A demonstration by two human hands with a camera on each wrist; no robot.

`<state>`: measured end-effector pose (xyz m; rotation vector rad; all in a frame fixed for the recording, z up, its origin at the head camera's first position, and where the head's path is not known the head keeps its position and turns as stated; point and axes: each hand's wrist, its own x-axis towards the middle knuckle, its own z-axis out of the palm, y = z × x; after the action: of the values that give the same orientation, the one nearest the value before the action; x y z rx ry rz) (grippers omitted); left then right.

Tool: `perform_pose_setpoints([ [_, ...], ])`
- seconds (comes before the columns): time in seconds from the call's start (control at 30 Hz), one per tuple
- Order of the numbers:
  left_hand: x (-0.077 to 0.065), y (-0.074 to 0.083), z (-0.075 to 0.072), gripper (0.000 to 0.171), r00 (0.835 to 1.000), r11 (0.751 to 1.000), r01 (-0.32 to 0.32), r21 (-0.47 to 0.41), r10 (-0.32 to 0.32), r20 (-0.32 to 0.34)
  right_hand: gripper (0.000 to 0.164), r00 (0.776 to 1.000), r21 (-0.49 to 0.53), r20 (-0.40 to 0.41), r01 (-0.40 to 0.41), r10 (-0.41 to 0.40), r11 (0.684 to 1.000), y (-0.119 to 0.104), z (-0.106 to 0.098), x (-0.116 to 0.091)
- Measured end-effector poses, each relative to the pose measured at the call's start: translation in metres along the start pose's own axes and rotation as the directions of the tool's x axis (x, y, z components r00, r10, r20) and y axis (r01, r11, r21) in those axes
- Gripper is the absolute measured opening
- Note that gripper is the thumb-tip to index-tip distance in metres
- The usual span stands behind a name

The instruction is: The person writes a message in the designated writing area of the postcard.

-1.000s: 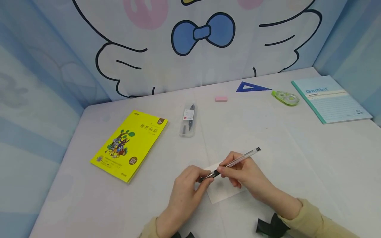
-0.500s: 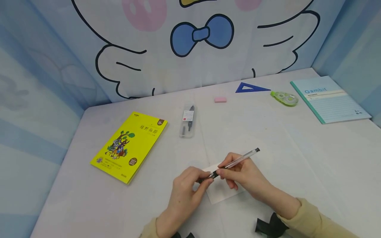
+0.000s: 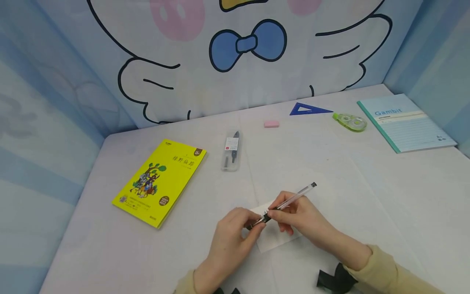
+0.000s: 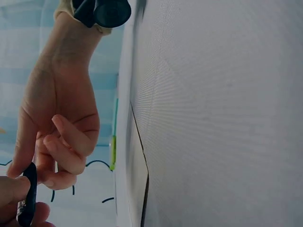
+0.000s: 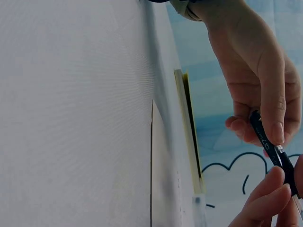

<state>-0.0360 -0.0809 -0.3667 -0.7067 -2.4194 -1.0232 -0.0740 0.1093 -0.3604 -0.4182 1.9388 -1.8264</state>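
A clear-barrelled pen (image 3: 295, 197) with black ends slants between the two hands, above a white card (image 3: 272, 241). My right hand (image 3: 306, 216) pinches it near its black grip (image 5: 287, 176). With thumb and fingers, my left hand (image 3: 228, 241) holds the black pen cap (image 5: 261, 130) at the pen's lower end. In the right wrist view, a silver part shows between cap and grip, with the cap lying alongside it. Fingers hide some of that spot. My left fingertips (image 4: 19, 187) are partly cut off at the left wrist view's edge.
A yellow book (image 3: 160, 183) lies left, beside a compass in a clear case (image 3: 230, 151). Farther back are a pink eraser (image 3: 271, 123), a blue set square (image 3: 309, 109), green correction tape (image 3: 350, 122) and a light-blue notebook (image 3: 409, 122). A printed curtain (image 3: 249, 81) stands behind.
The hands have drawn slightly closer together, the pen shifting a little left and the left fingers a little right. The whole head view has drifted slightly. Both grips stay the same.
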Motion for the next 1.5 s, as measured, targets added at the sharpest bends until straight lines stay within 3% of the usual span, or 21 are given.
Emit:
perform_pose_setpoints([
  [0.2,-0.001,0.0,-0.001,0.019,0.991,0.99,0.05,0.131,-0.065,0.117,0.02,0.997,-0.016,0.018,-0.072,0.072,0.997,0.004,-0.001,0.003],
  [0.5,-0.003,-0.001,-0.003,0.02,0.996,0.979,-0.017,0.204,-0.001,0.089,0.034,0.995,-0.056,0.008,-0.099,0.1,0.994,0.001,-0.008,0.004],
  [0.57,-0.005,-0.001,-0.006,0.022,0.993,0.976,0.016,0.219,-0.041,0.112,0.039,0.992,-0.052,0.005,-0.123,0.124,0.991,0.0,-0.01,0.005],
  [0.67,-0.007,-0.001,-0.013,0.025,0.976,0.964,0.115,0.242,-0.154,0.153,0.04,0.984,-0.072,-0.007,-0.178,0.178,0.981,-0.001,-0.016,0.005],
  [0.8,-0.011,-0.007,-0.026,0.019,0.953,0.935,0.223,0.275,-0.269,0.141,0.041,0.967,-0.203,-0.057,-0.256,0.25,0.945,-0.004,-0.029,0.005],
  [0.93,-0.015,-0.014,-0.039,0.012,0.938,0.908,0.295,0.297,-0.334,0.092,0.043,0.962,-0.45,-0.123,-0.273,0.243,0.851,-0.007,-0.044,0.001],
  [1.1,-0.021,-0.021,-0.052,0.008,0.903,0.869,0.388,0.307,-0.425,0.064,0.045,0.961,-0.689,-0.187,-0.275,0.203,0.671,-0.007,-0.054,-0.005],
  [1.2,-0.023,-0.024,-0.058,0.007,0.891,0.856,0.416,0.307,-0.451,0.049,0.044,0.954,-0.757,-0.212,-0.299,0.214,0.581,-0.004,-0.055,-0.008],
  [1.3,-0.023,-0.027,-0.06,0.006,0.892,0.856,0.421,0.3,-0.451,0.036,0.043,0.945,-0.796,-0.232,-0.321,0.231,0.513,0.0,-0.054,-0.012],
  [1.5,-0.023,-0.032,-0.057,0.007,0.884,0.86,0.426,0.282,-0.461,0.071,0.042,0.931,-0.832,-0.285,-0.358,0.228,0.424,0.009,-0.05,-0.025],
])
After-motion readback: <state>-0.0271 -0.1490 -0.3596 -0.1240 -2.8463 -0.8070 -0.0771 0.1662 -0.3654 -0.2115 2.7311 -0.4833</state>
